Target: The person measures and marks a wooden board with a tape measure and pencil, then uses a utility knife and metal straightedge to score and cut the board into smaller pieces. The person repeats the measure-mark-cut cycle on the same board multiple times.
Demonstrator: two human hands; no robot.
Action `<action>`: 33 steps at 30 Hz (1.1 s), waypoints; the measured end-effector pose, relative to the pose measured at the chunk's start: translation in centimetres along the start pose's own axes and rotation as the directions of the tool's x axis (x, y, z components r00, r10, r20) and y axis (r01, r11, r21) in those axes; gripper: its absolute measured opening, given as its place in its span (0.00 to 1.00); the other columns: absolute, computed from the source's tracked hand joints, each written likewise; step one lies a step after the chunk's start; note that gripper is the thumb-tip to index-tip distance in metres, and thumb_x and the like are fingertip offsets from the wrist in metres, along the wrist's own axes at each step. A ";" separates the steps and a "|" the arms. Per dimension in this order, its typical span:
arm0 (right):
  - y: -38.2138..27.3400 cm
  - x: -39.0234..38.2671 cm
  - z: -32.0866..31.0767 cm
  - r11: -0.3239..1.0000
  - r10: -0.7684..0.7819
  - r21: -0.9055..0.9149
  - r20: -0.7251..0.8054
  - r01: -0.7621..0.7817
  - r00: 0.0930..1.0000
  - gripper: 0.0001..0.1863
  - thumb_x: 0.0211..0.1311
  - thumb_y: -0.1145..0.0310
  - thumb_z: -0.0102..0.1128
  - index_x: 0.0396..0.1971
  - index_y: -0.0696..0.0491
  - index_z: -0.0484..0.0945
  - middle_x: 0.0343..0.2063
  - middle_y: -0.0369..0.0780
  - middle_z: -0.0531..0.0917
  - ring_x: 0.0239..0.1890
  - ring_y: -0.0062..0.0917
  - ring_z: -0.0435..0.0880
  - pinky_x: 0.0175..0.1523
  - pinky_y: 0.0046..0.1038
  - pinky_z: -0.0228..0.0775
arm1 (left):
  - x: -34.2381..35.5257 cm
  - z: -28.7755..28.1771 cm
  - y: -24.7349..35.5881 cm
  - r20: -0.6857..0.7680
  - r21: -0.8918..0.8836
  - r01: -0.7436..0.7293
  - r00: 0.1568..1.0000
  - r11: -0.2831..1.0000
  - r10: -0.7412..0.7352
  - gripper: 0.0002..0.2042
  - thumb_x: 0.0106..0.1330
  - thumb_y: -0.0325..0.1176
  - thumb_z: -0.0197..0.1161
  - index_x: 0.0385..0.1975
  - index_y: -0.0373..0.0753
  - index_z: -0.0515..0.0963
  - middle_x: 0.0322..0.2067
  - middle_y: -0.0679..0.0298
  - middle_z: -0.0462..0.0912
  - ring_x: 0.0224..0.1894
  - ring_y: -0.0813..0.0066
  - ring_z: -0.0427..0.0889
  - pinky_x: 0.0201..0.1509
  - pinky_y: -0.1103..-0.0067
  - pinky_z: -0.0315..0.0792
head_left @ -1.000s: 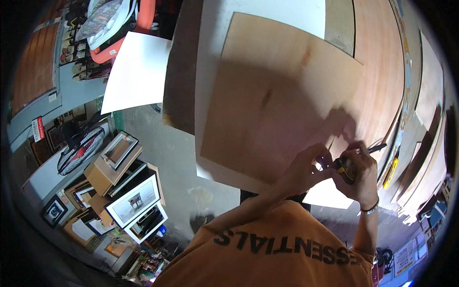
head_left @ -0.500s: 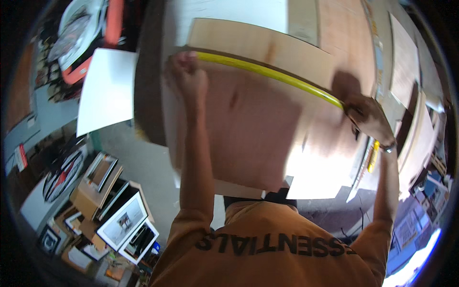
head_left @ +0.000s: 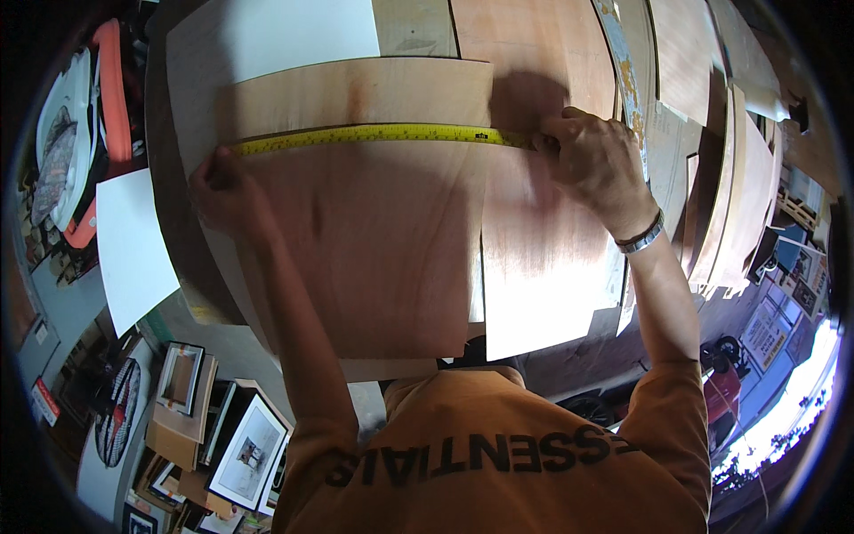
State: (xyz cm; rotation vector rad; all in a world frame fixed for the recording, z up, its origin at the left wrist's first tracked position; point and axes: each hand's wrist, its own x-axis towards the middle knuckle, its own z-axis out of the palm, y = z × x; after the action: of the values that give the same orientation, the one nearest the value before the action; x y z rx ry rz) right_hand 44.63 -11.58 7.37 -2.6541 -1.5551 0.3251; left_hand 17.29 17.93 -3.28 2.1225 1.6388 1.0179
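Observation:
A yellow tape measure [head_left: 374,134] is stretched between my hands along the near edge of a narrow plywood strip [head_left: 418,89]. My left hand [head_left: 227,191] is closed, pinching the tape's end at the strip's left corner. My right hand [head_left: 600,165], with a metal-banded watch on its wrist, is closed around the other end of the tape; its fingers hide whatever case is there. Beneath the tape lies a larger reddish-brown plywood sheet [head_left: 382,240], reaching toward my body. The tape runs past the strip's right end.
White sheets [head_left: 298,40] lie at the far left of the table, with more plywood boards [head_left: 534,44] beside them. A worn metal straightedge [head_left: 627,80] runs along the right. Boards [head_left: 725,187] lean farther right. Picture frames [head_left: 249,454] are stacked at lower left.
My view has shifted, so the table and both hands sit farther left in the picture. The tape, slanting down to the right before, now lies nearly level along the strip's edge.

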 end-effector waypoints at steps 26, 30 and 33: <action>0.1 -1.8 0.2 0.976 0.048 0.207 0.076 -0.063 0.996 0.06 0.68 0.69 0.62 0.39 0.55 0.83 0.33 0.48 0.82 0.32 0.46 0.82 0.35 0.42 0.71 | -2.7 -5.1 0.1 0.172 -0.198 0.094 0.983 0.976 -0.060 0.24 0.68 0.43 0.68 0.58 0.35 0.73 0.52 0.47 0.76 0.57 0.49 0.74 0.58 0.59 0.70; -0.9 -3.4 1.6 0.882 0.016 0.458 0.198 -0.107 0.980 0.08 0.68 0.69 0.62 0.40 0.56 0.85 0.24 0.44 0.82 0.24 0.30 0.82 0.27 0.33 0.70 | -6.6 -12.9 0.5 0.419 0.214 -0.041 0.907 0.976 -0.054 0.29 0.64 0.41 0.72 0.61 0.36 0.70 0.52 0.47 0.73 0.57 0.45 0.71 0.58 0.54 0.68; -3.3 -4.9 2.5 0.733 0.184 0.570 0.358 -0.370 0.915 0.10 0.72 0.68 0.58 0.41 0.58 0.84 0.19 0.41 0.80 0.20 0.22 0.79 0.23 0.27 0.66 | -7.0 -14.5 -0.4 0.487 0.161 0.079 0.861 0.984 -0.149 0.28 0.63 0.40 0.73 0.59 0.36 0.71 0.49 0.50 0.75 0.54 0.46 0.73 0.58 0.55 0.69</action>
State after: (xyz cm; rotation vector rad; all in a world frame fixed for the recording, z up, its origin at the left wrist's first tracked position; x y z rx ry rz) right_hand 39.03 -14.35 6.15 -2.3283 -0.8339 1.0711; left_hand 6.51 8.71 4.34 2.1030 1.5727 0.2814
